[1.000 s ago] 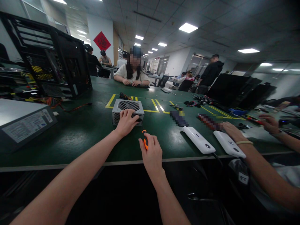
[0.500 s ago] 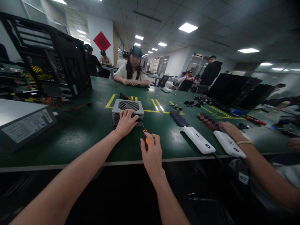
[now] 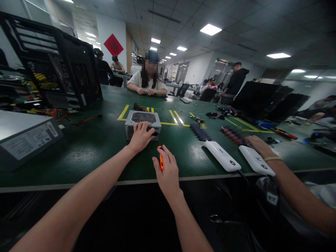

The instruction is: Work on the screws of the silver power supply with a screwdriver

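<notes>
A grey metal computer power supply (image 3: 143, 117) with a perforated top and front stands on the green table in front of me. My left hand (image 3: 142, 135) is laid over its near side, fingers curled on the top edge, holding it. Just right of and nearer than the box, my right hand (image 3: 168, 169) is closed round the orange handle of a screwdriver (image 3: 161, 160). The thin shaft points up toward the near right corner of the power supply; whether its tip touches the metal I cannot tell. Dark cables (image 3: 140, 107) lie behind the box.
At left are an open black computer case (image 3: 89, 77) and a larger power supply (image 3: 28, 140). On the right lie two white power banks (image 3: 223, 156), (image 3: 256, 160) with phones. A neighbour's hand (image 3: 258, 146) reaches in there. Another person (image 3: 147, 82) sits opposite.
My right hand has shifted slightly left, and the screwdriver handle has turned in its fingers, showing more orange. My left hand and the power supply have stayed in place.
</notes>
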Tool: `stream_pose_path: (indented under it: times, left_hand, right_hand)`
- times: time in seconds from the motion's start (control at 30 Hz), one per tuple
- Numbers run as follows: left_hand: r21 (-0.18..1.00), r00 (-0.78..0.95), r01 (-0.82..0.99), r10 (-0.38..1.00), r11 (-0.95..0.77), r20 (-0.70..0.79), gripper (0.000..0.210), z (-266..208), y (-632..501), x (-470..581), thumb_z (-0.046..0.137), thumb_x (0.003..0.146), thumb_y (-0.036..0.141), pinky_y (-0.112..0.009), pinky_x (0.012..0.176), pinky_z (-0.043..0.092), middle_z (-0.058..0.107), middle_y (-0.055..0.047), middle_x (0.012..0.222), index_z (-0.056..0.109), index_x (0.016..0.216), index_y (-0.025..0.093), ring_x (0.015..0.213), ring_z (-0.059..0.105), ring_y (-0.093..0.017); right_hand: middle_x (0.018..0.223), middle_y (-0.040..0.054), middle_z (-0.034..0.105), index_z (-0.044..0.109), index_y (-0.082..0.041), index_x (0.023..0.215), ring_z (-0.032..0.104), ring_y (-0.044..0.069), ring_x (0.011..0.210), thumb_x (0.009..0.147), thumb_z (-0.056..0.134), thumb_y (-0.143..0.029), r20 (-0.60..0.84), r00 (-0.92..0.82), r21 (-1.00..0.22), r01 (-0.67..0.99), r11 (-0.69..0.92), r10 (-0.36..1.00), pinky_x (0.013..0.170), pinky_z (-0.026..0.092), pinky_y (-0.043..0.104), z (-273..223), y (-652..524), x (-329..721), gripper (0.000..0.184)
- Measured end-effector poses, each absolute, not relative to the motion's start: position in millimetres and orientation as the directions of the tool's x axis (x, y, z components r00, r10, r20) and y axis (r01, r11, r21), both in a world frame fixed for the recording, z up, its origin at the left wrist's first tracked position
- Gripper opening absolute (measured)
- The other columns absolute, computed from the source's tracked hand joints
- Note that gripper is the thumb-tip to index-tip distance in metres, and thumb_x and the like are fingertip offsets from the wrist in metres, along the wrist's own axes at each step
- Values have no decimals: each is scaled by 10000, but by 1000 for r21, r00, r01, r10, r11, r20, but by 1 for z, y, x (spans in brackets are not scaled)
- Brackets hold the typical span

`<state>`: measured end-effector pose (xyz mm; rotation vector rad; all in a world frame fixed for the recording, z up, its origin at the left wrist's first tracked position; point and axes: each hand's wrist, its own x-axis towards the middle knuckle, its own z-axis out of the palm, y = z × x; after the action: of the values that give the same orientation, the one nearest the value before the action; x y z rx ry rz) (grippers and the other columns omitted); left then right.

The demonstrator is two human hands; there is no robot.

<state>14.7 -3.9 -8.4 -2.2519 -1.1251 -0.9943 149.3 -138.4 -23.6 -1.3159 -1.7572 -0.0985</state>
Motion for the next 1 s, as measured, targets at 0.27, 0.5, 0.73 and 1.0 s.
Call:
stream_pose_path:
  times: [0.27, 0.5, 0.73, 1.0]
  left_hand:
    - [-70, 416, 816, 499, -574, 760, 134, -10, -3, 14, 571, 792, 260, -471, 873, 324, 472, -131, 1150, 596, 911, 206, 1084, 392, -299]
    - [-94, 422, 821, 489, -563, 764, 144, -10, -4, 15, 555, 804, 269, -468, 881, 326, 469, -143, 1153, 589, 921, 193, 1085, 394, -300]
    - [-69, 416, 811, 489, -581, 767, 135, -11, -4, 15, 544, 809, 249, -480, 889, 319, 465, -145, 1159, 594, 922, 193, 1095, 387, -303]
    - [-80, 424, 819, 505, -568, 752, 177, -10, -5, 15, 534, 816, 264, -483, 899, 316, 421, -139, 1181, 586, 978, 218, 1106, 367, -302]
  right_hand:
    - [956, 99, 628, 474, -125, 1143, 625, 211, 815, 899, 376, -257, 553, 56, -448, 861, 240, 831, 696, 502, 335, -21, -137, 147, 294]
    - [912, 80, 533, 562, -171, 982, 563, 200, 842, 813, 414, -104, 616, 18, -347, 904, 250, 788, 706, 487, 322, -18, -138, 147, 234]
    - [986, 102, 606, 443, -142, 1157, 624, 203, 823, 910, 330, -234, 543, 71, -476, 847, 237, 837, 678, 489, 315, -15, -137, 149, 287]
    - [948, 100, 515, 498, -151, 1006, 576, 201, 796, 823, 361, -108, 599, 95, -429, 877, 218, 795, 652, 494, 334, -21, -138, 148, 233]
